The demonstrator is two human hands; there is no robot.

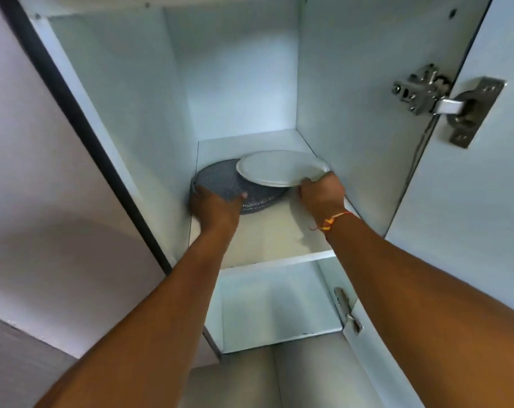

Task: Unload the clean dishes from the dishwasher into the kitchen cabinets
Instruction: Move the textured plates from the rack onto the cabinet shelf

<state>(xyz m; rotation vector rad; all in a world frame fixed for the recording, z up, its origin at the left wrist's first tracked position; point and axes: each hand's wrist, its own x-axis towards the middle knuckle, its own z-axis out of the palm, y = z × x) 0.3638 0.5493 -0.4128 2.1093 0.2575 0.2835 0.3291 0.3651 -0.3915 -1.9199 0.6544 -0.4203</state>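
Both my arms reach up into a white wall cabinet. A stack of grey speckled plates (217,179) lies on the cabinet shelf (267,234), toward its left side. My left hand (216,206) grips the near left rim of that stack. A white plate (279,167) rests partly on top of the grey stack, shifted to the right and tilted a little. My right hand (322,192) holds the white plate by its near right rim, thumb on top. A red and yellow thread is tied around my right wrist.
The cabinet door (470,184) stands open at the right, with a metal hinge (444,101) at mid height and another hinge (348,310) lower down. A lower compartment (276,304) sits beneath the shelf. The neighbouring cabinet front (43,172) fills the left.
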